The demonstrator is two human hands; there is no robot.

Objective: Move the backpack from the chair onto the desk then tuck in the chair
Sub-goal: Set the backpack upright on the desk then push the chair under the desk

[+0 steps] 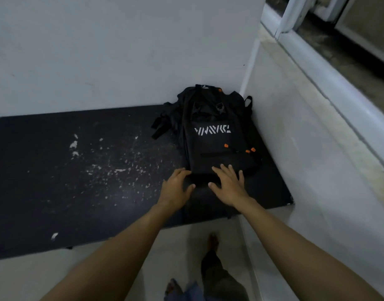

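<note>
Head view: black backpack [212,135] lies flat on dark desk [78,170], far right corner, top end against wall [121,51], white logo facing up. Left hand [175,187] at near-left bottom corner of pack, fingers curled on edge, thumb spread, no closed grasp. Right hand [229,183] flat, fingers splayed on bottom end, grasping nothing. Bare foot [212,242] on floor below desk edge.

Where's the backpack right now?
In the head view the backpack lies on the desk, at its far right corner against the two walls. Both hands, left and right, are open at its near end.
</note>
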